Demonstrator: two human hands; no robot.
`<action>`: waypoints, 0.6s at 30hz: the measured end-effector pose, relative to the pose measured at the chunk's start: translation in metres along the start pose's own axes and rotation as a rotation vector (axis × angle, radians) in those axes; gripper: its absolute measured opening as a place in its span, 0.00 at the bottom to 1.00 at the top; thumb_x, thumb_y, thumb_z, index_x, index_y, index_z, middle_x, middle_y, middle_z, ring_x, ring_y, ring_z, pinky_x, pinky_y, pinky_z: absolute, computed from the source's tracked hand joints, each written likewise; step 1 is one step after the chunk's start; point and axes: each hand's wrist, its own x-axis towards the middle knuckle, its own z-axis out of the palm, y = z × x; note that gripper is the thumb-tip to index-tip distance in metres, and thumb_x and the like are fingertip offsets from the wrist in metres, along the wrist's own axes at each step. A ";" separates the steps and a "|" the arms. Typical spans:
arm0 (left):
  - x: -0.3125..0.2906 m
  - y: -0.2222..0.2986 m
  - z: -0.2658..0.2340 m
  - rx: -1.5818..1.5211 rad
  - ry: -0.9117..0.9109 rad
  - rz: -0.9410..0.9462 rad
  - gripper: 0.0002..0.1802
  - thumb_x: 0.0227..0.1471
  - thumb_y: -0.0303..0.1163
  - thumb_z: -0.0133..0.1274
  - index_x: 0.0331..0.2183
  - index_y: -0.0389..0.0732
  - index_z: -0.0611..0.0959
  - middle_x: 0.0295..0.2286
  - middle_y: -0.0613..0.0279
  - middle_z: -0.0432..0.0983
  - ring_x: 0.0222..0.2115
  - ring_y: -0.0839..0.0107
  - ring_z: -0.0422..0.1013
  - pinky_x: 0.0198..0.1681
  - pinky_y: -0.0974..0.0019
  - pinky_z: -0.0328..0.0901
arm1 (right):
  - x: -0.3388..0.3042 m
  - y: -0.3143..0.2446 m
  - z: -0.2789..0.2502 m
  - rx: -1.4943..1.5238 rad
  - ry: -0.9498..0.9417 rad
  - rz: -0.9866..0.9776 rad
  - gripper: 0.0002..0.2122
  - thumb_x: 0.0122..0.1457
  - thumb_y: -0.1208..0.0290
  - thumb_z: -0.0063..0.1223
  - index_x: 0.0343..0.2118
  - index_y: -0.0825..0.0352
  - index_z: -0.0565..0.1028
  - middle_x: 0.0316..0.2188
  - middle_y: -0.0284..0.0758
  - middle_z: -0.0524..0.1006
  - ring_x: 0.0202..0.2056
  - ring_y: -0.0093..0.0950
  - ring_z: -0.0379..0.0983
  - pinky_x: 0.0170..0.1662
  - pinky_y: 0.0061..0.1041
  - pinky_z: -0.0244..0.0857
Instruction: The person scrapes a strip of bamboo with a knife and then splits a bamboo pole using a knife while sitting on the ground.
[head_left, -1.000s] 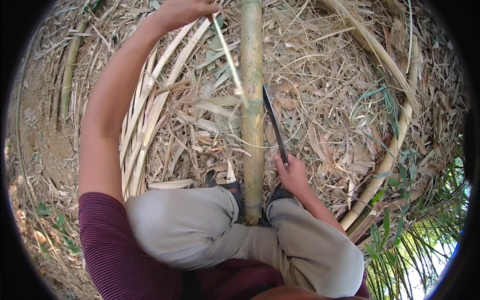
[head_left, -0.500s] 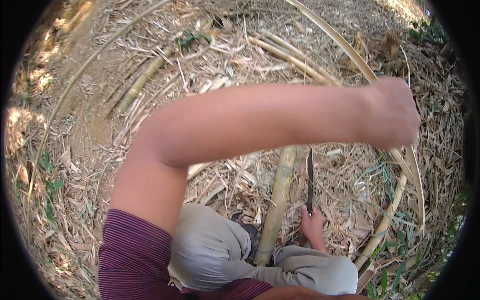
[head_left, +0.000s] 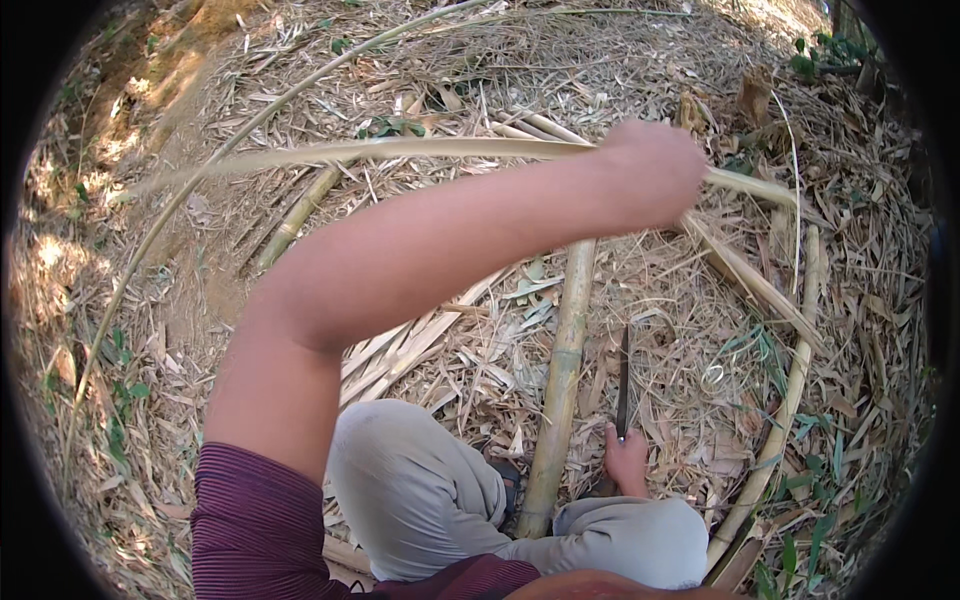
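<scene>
My left arm reaches across in front of me, and my left hand (head_left: 655,175) is closed in a fist around a long, thin bamboo strip (head_left: 430,149). The strip runs far out to the left, where its tip is blurred. On the right of the fist, a pale end (head_left: 752,187) sticks out, and split pieces (head_left: 760,282) slant down to the right. My right hand (head_left: 626,462) rests low near my knee, wrapped around the handle of a long, dark-bladed knife (head_left: 624,385) that points away from me. A bamboo pole (head_left: 562,400) lies between my feet.
Pale split strips (head_left: 405,352) lie left of the pole, partly under my arm. Another pole (head_left: 785,420) lies at the right, and a green bamboo piece (head_left: 300,217) at the far left. A long thin stalk (head_left: 200,180) arcs along the left. Dry leaves and shavings cover the ground.
My left hand has moved left and slightly up with the bamboo strip. The strip's long end has swung from pointing up and away to pointing left. My right hand stays low with the knife.
</scene>
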 end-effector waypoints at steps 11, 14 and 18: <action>-0.036 -0.116 0.127 -0.510 -0.237 -0.803 0.22 0.64 0.50 0.44 0.34 0.38 0.75 0.14 0.68 0.59 0.10 0.75 0.55 0.11 0.66 0.57 | -0.011 -0.025 0.002 0.137 -0.036 0.018 0.17 0.61 0.60 0.54 0.27 0.72 0.76 0.16 0.48 0.74 0.20 0.44 0.73 0.27 0.39 0.64; -0.065 -0.110 0.180 -0.989 -0.278 -0.906 0.22 0.63 0.52 0.47 0.27 0.44 0.69 0.13 0.72 0.54 0.10 0.78 0.48 0.10 0.70 0.46 | -0.010 -0.024 -0.003 0.143 0.033 -0.032 0.15 0.63 0.62 0.52 0.31 0.72 0.77 0.18 0.49 0.75 0.21 0.44 0.75 0.27 0.38 0.65; -0.080 -0.084 0.263 -1.198 -0.422 -0.800 0.25 0.61 0.58 0.47 0.39 0.44 0.74 0.19 0.64 0.66 0.16 0.73 0.63 0.19 0.65 0.62 | -0.010 -0.037 -0.015 0.091 0.094 -0.099 0.12 0.64 0.65 0.50 0.37 0.70 0.77 0.21 0.48 0.77 0.24 0.44 0.76 0.29 0.36 0.67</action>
